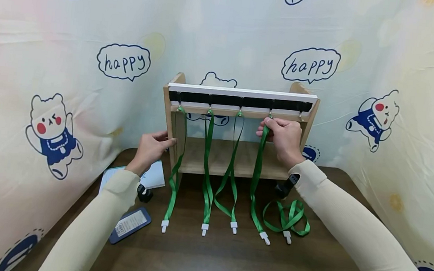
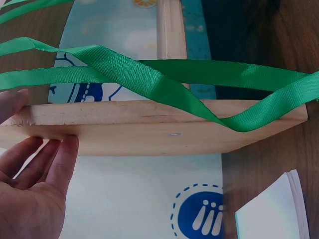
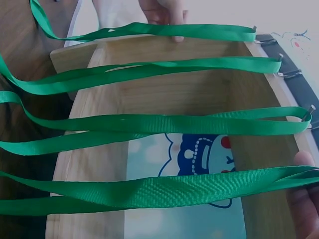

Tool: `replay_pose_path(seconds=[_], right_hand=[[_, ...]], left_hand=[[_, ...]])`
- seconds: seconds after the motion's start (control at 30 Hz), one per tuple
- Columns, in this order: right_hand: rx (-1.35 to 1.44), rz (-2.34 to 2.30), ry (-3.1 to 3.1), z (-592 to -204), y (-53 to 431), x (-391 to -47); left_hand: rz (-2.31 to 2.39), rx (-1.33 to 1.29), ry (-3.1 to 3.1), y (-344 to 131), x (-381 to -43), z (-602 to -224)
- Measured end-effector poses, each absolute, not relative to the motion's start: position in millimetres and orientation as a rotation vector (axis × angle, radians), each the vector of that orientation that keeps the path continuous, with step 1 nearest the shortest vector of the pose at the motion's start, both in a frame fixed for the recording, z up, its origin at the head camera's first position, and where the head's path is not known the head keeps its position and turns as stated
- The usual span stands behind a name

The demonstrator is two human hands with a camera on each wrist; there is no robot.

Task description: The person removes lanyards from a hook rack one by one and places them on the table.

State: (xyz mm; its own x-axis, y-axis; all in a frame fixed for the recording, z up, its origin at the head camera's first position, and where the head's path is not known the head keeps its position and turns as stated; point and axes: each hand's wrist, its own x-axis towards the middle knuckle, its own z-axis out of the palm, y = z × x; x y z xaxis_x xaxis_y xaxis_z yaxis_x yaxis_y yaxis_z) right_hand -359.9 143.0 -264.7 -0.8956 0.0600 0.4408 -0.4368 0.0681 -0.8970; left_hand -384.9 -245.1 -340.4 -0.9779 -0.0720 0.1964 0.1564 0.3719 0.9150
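A wooden rack [image 1: 218, 157] stands on the table, with a row of small hooks along its black-and-white top strip. Several green lanyards hang from these hooks, their white clips reaching the tabletop. My right hand [image 1: 285, 140] pinches one green lanyard [image 1: 258, 166] near its top, just below a hook; the fingers partly hide the loop. At the rack's left side panel [image 2: 149, 134], my left hand [image 1: 151, 150] grips the edge, thumb on one face and fingers on the other. The rightmost hook [image 1: 301, 115] bears no lanyard.
Another green lanyard [image 1: 291, 220] lies loosely coiled on the table below my right wrist. At left are a blue card holder [image 1: 131, 225] and a white booklet [image 1: 154, 176]. A printed cloth [image 1: 227, 35] surrounds the table at the back and sides.
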Motion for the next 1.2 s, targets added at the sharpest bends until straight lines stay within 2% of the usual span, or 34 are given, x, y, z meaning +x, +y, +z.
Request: replay_pose_path(seconds=[0.37,0.67,1.2], right_hand=[[0.386,1.846,-2.03,-265.2,144.8,-352.4],[0.498,1.93,-1.964,-261.0,149.9,-345.1],[0.549,2.052,-1.991,-278.8,172.2,-329.2]], left_hand=[[-1.654,-0.059,-2.421,-243.3,-384.1,-342.7],[-1.656,-0.068,-2.417,-241.1,-385.2,-336.9],[-1.647,-0.086,-2.42,-241.8,-385.6,-338.0]])
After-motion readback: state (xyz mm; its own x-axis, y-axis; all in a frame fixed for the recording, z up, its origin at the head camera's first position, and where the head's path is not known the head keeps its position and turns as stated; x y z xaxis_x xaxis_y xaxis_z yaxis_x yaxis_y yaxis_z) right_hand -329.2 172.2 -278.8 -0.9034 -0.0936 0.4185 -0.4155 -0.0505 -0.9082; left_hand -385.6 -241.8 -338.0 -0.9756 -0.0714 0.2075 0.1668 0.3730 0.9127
